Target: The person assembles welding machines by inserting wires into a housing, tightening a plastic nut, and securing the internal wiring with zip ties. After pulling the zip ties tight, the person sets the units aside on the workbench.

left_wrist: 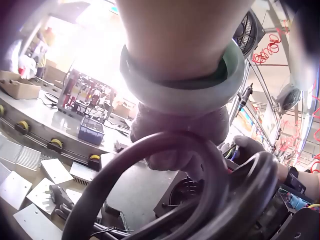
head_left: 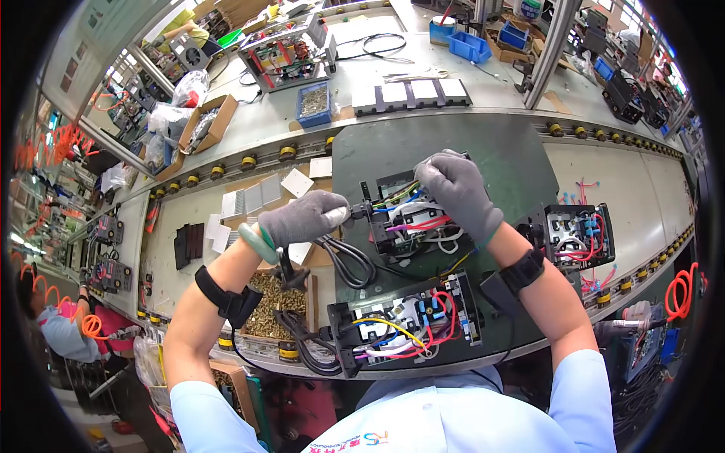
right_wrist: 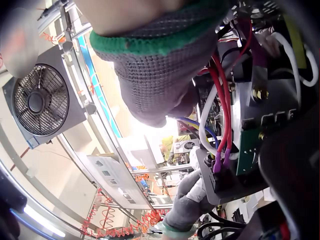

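My left hand (head_left: 308, 217), in a grey glove, has its fingers curled at the end panel of an open electrical unit (head_left: 411, 234), gripping the black power cable (head_left: 349, 260) where it meets that panel. Thick loops of the cable hang under this hand in the left wrist view. Above the unit's far side, my gloved right hand (head_left: 459, 192) pinches thin blue and yellow wires (right_wrist: 192, 122) at its fingertips. Red wires (right_wrist: 223, 100) with purple sleeves and a white wire run beside it. The unit lies on a dark green mat (head_left: 498, 143).
A second open unit (head_left: 408, 321) with its own coiled cable lies nearest my body; a third unit (head_left: 578, 234) stands at the right. On the left are a box of brass-coloured parts (head_left: 272, 306) and white plates (head_left: 297, 183). Roller rails (head_left: 249, 162) run behind.
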`<move>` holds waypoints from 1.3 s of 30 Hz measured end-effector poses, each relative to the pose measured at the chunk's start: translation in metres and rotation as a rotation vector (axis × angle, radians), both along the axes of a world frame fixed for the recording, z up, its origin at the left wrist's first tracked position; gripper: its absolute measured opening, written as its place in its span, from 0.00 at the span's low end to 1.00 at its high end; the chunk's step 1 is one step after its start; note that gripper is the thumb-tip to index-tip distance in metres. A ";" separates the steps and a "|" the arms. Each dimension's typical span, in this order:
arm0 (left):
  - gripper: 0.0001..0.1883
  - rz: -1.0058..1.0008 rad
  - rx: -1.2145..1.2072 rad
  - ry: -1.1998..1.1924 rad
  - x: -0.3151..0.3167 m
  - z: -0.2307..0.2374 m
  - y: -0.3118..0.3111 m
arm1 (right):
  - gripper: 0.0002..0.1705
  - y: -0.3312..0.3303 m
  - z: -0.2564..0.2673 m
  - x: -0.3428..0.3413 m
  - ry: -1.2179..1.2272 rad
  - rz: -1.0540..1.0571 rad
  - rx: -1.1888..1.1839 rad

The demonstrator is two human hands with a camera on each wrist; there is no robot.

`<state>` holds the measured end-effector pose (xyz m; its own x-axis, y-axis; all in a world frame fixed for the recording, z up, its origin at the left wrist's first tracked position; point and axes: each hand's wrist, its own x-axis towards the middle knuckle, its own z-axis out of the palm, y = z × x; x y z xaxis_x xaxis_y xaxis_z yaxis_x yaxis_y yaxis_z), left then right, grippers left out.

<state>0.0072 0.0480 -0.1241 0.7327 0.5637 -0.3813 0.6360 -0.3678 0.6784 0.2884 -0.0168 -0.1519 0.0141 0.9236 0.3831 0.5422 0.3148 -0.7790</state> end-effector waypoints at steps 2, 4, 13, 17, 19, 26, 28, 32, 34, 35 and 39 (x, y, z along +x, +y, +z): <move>0.15 0.099 -0.101 -0.008 -0.002 0.004 -0.008 | 0.16 0.000 -0.001 0.000 0.042 -0.004 -0.007; 0.17 0.274 -0.363 -0.113 -0.011 0.008 -0.020 | 0.15 -0.001 -0.003 0.002 0.120 -0.001 -0.042; 0.08 0.230 0.280 -0.264 -0.029 -0.016 -0.032 | 0.14 0.000 -0.004 0.000 0.252 0.009 -0.071; 0.06 0.077 0.339 -0.124 -0.026 -0.007 -0.021 | 0.15 -0.001 0.001 -0.004 0.242 -0.013 -0.150; 0.05 0.025 0.245 -0.067 -0.019 -0.011 -0.027 | 0.16 -0.002 0.001 -0.007 0.152 -0.033 -0.068; 0.08 0.112 0.224 -0.286 -0.005 -0.034 -0.018 | 0.27 -0.006 0.015 -0.005 0.232 0.050 -0.203; 0.10 0.118 0.113 -0.270 -0.003 -0.033 -0.016 | 0.23 -0.005 0.005 -0.004 0.393 0.066 -0.203; 0.18 0.199 0.241 -0.174 0.016 -0.031 -0.034 | 0.17 -0.003 0.002 -0.005 0.611 0.063 -0.157; 0.18 0.207 0.246 -0.198 0.020 -0.031 -0.034 | 0.16 -0.003 0.000 -0.006 0.632 0.056 -0.135; 0.18 0.217 0.263 -0.224 0.020 -0.032 -0.034 | 0.16 -0.003 0.001 -0.006 0.631 0.050 -0.132; 0.13 -0.042 0.807 -0.359 0.012 -0.056 -0.025 | 0.16 -0.002 0.000 -0.007 0.700 0.042 -0.077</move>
<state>0.0196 0.0228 -0.1805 0.7578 0.5314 0.3786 0.4095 -0.8391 0.3580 0.2811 -0.0183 -0.1515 0.1973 0.9529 0.2304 -0.1059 0.2543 -0.9613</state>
